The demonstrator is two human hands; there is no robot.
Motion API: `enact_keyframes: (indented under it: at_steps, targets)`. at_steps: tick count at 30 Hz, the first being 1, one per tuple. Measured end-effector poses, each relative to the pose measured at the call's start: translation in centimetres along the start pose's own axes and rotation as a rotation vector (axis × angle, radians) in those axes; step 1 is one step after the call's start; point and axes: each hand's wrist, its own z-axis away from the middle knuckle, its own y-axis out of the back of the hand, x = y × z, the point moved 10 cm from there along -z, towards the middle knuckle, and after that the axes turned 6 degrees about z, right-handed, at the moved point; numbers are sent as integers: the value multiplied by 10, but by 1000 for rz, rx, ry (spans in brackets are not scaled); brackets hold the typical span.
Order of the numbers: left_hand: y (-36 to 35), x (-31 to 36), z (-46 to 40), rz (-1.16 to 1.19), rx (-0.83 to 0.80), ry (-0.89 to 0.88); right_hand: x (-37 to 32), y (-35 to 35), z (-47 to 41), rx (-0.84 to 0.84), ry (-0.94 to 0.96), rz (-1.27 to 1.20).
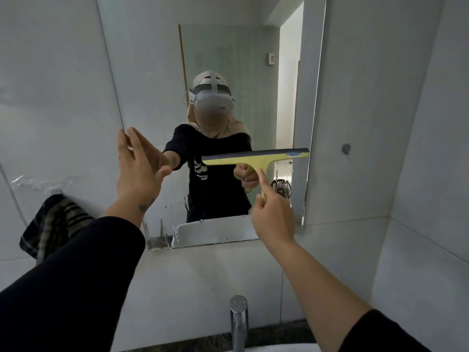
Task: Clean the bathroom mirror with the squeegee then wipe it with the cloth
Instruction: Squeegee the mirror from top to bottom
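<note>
1. Mirror (pixel 228 59), one: squeegee stage underway; streaks hard to judge, so passes probably remain.
2. Cloth (pixel 54 222), one: hangs left of mirror, untouched; wiping left.
3. Squeegee (pixel 256 156), one: blade on lower glass, right hand (pixel 272 217) clamped on handle.
4. Left hand (pixel 138 166): fingers apart, empty, at mirror's left edge.

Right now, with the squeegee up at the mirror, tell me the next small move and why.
Probably draw the squeegee straight down toward the mirror's bottom edge. Its blade sits level across the lower right glass, the right hand grips the handle from below, and the open left hand is at the left edge. The cloth hangs unused.
</note>
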Motion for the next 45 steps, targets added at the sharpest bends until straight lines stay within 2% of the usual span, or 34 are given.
enact_keyframes:
  at_steps: [3, 11, 16, 20, 24, 30, 40, 45]
  targets:
    - [0, 1, -1, -7, 4, -6, 2, -17, 10, 11, -38, -107]
    - [12, -5, -8, 36, -77, -57, -36, -67, 44, -86, 4, -137]
    - [12, -22, 8, 2, -115, -5, -86, -91, 60, -154, 105, -65]
    - [-3, -42, 31, -2, -148, 40, -97, -104, 69, -226, 193, 119]
    - [-17, -52, 52, -16, -162, 40, -86, -100, 71, -231, 331, 384]
    - [-39, -60, 74, -48, -168, 127, -61, -81, 56, -202, 382, 553]
    - [-54, -50, 79, -31, -93, 182, -8, -31, 29, -95, 261, 549]
    - [-57, -51, 79, -51, -56, 182, 34, -8, 20, -40, 119, 421]
